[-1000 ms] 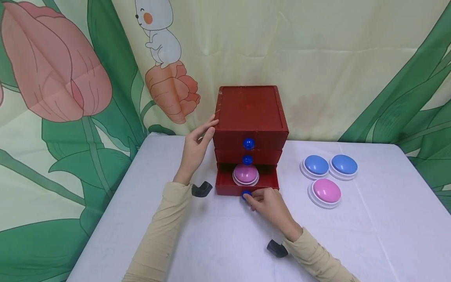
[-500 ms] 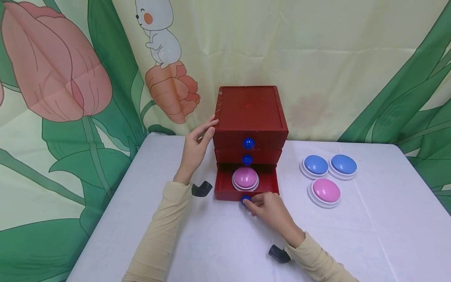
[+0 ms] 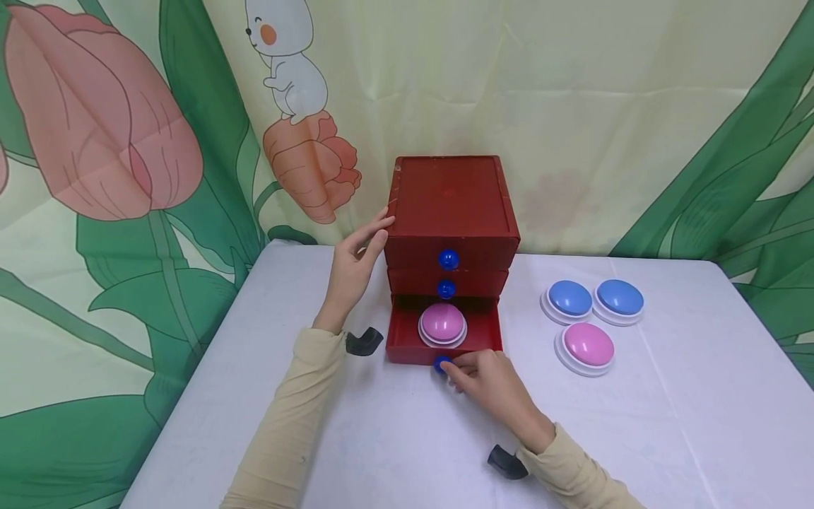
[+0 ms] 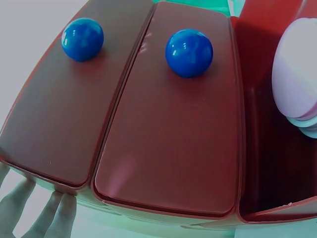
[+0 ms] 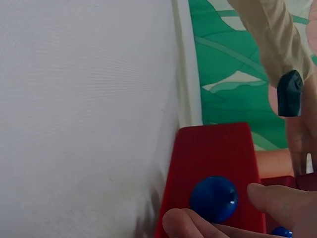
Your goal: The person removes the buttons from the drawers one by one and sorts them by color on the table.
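A dark red cabinet (image 3: pixel 450 198) of drawers with blue ball knobs stands at the back of the table. Its bottom drawer (image 3: pixel 407 355) is pulled out, with a pink dome button (image 3: pixel 442 323) on a white base inside. My right hand (image 3: pixel 499 385) holds that drawer's blue knob (image 5: pixel 214 198) between thumb and fingers. Against the cabinet's upper left side rests my left hand (image 3: pixel 352 268), fingers extended; its fingertips (image 4: pixel 62 213) show at the cabinet's edge in the left wrist view. The upper two drawers (image 4: pixel 168 134) are closed.
Right of the cabinet, two blue dome buttons (image 3: pixel 570 298) and another pink dome button (image 3: pixel 589 345) sit on the white table (image 3: pixel 687 396). A printed curtain (image 3: pixel 572 127) hangs close behind the cabinet. A black piece (image 3: pixel 507 463) protrudes at each wrist.
The bottom drawer has slid farther out toward me, carrying the pink button, as my right hand moved back with its knob. My left hand has stayed on the cabinet.
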Demonstrator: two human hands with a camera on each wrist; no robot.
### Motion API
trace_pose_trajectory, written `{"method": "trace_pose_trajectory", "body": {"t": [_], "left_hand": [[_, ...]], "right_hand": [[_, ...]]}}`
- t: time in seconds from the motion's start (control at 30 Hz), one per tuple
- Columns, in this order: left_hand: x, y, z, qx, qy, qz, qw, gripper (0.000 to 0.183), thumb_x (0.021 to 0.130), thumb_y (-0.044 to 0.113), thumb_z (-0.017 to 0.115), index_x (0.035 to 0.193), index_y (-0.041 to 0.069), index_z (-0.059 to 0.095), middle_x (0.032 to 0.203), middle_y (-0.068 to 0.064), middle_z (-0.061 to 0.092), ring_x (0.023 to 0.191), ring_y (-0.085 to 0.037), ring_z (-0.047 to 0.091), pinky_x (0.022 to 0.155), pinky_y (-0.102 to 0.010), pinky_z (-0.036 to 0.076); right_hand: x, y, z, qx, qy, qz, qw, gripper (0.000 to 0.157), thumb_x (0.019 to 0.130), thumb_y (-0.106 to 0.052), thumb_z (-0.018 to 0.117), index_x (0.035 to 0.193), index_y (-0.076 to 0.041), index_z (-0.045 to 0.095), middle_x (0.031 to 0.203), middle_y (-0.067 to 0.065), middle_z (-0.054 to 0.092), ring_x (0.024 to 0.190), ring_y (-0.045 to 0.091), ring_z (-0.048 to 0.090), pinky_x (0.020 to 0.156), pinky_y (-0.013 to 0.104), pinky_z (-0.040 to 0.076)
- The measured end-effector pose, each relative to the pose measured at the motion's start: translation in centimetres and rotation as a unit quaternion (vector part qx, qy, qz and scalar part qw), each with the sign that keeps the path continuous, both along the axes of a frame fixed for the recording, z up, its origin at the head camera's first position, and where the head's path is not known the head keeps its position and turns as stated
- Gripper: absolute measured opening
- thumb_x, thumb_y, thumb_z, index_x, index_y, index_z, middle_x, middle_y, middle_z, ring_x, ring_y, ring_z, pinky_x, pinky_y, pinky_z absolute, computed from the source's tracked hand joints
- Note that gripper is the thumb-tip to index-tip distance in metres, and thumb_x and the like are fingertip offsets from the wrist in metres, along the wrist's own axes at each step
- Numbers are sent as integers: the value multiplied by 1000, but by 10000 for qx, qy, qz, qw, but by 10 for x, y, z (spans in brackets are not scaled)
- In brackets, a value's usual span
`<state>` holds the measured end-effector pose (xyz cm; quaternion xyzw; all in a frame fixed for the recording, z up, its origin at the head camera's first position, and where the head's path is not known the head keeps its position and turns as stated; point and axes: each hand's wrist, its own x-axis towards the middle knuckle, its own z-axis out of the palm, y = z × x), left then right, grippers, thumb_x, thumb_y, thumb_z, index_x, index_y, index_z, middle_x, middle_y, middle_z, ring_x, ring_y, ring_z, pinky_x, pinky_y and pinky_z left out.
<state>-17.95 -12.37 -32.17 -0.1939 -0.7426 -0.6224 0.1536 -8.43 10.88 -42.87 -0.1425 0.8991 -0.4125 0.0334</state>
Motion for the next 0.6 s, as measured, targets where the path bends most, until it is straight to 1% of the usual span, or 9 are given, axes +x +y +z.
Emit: {"method": "trace_pose_trajectory", "body": {"t": [0.2,0.33,0.47,0.6], "left_hand": [[0,0,-1,42,-20,-12,10000,34,102,10,54,133,-2,61,149,-13,50,141,-23,44,111,-47,42],[0,0,0,14,5,-1,10000,34,102,10,54,132,-2,61,149,-14,50,141,-24,45,110,-48,42],[0,0,0,-3,24,4,10000,33,102,9,54,132,-3,61,149,-16,49,140,-25,45,110,-48,43],[-1,0,0,10,30,-9,10000,34,102,9,53,132,-3,60,149,-17,49,140,-26,45,109,-49,43]], "right_hand": [[1,4,13,4,324,12,9995,15,90,-26,74,89,-13,81,65,-7,71,58,-1,63,58,21,49],[1,5,22,-32,284,-34,9996,14,90,-24,75,92,-12,81,70,-6,73,63,0,67,59,21,51],[-1,7,31,-44,222,-159,9996,14,89,-22,76,95,-10,80,75,-4,75,67,3,70,62,20,54],[-5,11,37,-118,360,-271,9989,14,87,-20,77,97,-9,79,83,-1,77,71,7,72,65,21,56]]}}
